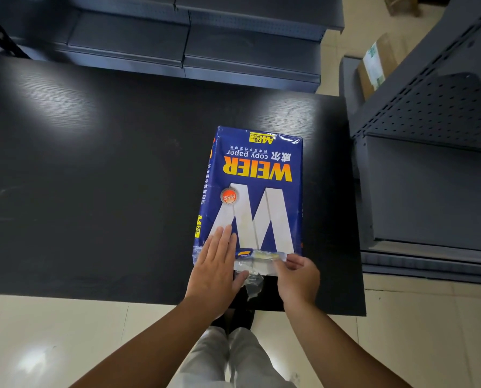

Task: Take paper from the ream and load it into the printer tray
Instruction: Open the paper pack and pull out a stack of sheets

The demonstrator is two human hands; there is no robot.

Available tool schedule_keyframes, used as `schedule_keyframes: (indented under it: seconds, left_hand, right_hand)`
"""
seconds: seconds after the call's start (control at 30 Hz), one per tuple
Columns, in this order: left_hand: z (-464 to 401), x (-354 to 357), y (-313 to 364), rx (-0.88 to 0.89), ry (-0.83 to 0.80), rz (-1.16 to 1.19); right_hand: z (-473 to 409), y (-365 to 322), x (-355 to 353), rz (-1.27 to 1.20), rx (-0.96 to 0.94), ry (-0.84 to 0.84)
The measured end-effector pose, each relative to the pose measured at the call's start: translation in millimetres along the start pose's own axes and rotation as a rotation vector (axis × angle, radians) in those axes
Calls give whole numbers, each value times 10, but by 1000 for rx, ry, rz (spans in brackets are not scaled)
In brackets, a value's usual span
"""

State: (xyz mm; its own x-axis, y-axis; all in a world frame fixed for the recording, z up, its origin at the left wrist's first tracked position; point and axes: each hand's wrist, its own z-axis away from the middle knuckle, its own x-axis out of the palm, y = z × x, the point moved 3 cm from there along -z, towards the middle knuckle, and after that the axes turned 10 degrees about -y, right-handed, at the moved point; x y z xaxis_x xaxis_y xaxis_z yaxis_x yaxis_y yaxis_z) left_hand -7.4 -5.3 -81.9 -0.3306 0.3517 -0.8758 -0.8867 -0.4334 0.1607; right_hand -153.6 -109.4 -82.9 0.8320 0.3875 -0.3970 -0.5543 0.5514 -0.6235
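A blue ream of copy paper (254, 175) with yellow lettering and a big white W lies flat on the black table (94, 177), right of centre. Its near end is torn, with white paper and crumpled clear tape (252, 278) showing. My left hand (215, 264) rests flat, fingers spread, on the near-left corner of the ream. My right hand (296, 275) pinches the torn wrapper flap at the near-right corner. No printer or tray is in view.
Dark grey metal shelving (189, 43) stands behind the table, and more perforated shelving (429, 163) stands to the right. A brown cardboard box (376, 63) lies on the floor at the far right. Cream floor tiles (66, 345) and my legs (233, 357) show below.
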Motion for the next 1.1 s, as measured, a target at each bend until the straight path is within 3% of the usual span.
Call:
schedule_keyframes:
  seconds: [0.43,0.67,0.77,0.83,0.97,1.1]
  left_hand:
    - [39,-18,-2,3,15,-24]
    - [62,-6,-39,-8,19,19]
    - [205,-64,-56,-11,38,167]
    - [368,-146,-70,-53,88,401]
    - [576,-184,-158,-297,215,860]
    - [538,-162,-181,-404,165,1013]
  right_hand:
    - [-50,-4,-49,-62,50,5]
    - [4,105,-257,-129,20,-251]
    - [81,194,-289,-156,27,-356]
    - [139,222,-333,-191,39,-411]
    - [314,214,-418,-198,66,-526]
    - [465,157,-466,-24,47,-542]
